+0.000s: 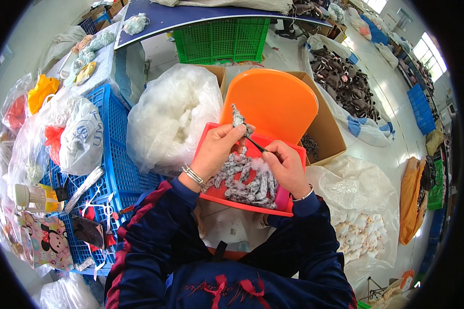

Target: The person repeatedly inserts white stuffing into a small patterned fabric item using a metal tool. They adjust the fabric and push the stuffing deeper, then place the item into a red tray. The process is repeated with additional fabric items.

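Note:
My left hand (pixel 215 150) pinches a small grey-and-white fabric piece (pixel 237 115) that sticks up above the fingers. In my right hand (pixel 287 166) is a thin dark pointed tool (pixel 255 144), its tip against the piece at the left fingertips; its exact kind is unclear. Both hands are over a red plastic tray (pixel 242 205) in front of my lap. Inside the tray lie several more grey-and-white fabric pieces (pixel 250 191), with a tuft of white stuffing (pixel 261 167) among them.
An orange chair back (pixel 270 100) rises behind the tray, a cardboard box (pixel 327 135) beside it. Left stand a clear bag of white stuffing (pixel 172 116) and a blue crate (pixel 131 167) with scissors. Right are a bag of small whitish pieces (pixel 361 234) and dark plush pieces (pixel 343 82).

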Tool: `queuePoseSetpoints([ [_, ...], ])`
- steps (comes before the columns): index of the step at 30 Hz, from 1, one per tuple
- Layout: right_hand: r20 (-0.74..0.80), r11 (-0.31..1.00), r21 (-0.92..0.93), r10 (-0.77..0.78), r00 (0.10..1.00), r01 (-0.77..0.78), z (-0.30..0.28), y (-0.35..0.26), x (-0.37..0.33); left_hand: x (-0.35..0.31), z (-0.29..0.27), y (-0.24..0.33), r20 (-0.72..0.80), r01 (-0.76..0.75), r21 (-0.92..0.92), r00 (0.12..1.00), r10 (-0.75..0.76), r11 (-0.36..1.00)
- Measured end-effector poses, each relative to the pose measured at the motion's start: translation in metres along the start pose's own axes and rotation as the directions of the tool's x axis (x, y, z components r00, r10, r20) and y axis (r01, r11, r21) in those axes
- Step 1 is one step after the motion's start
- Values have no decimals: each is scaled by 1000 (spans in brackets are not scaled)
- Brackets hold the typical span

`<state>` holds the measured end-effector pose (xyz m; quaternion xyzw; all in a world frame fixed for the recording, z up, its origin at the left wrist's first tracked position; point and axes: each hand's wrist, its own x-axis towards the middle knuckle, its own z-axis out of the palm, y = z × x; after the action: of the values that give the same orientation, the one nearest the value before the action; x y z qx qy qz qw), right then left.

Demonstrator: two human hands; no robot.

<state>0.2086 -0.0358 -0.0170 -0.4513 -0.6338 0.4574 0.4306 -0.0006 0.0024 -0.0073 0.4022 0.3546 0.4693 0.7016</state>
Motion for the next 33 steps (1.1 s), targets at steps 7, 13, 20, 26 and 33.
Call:
queuePoseSetpoints([
  [7, -38, 999, -24, -35, 999, 34, -8, -6, -1, -2, -9, 14, 1, -62, 21, 998, 62, 998],
  [13, 22, 997, -68, -19, 1000, 20, -16, -4, -3, -3, -12, 26, 101, 74, 275, 989, -105, 958],
  [20, 67, 998, -65, -2, 998, 7, -21, -3, -4, -6, -8, 30, 88, 71, 314, 991, -104, 947],
  [26, 52, 988, -150, -36, 998, 43, -22, -5, -3, -4, -10, 30, 89, 72, 405, 989, -117, 912],
  [33, 65, 978, -207, -18, 998, 31, -24, -13, -4, 1, -19, 18, 66, 45, 462, 994, -85, 886],
])
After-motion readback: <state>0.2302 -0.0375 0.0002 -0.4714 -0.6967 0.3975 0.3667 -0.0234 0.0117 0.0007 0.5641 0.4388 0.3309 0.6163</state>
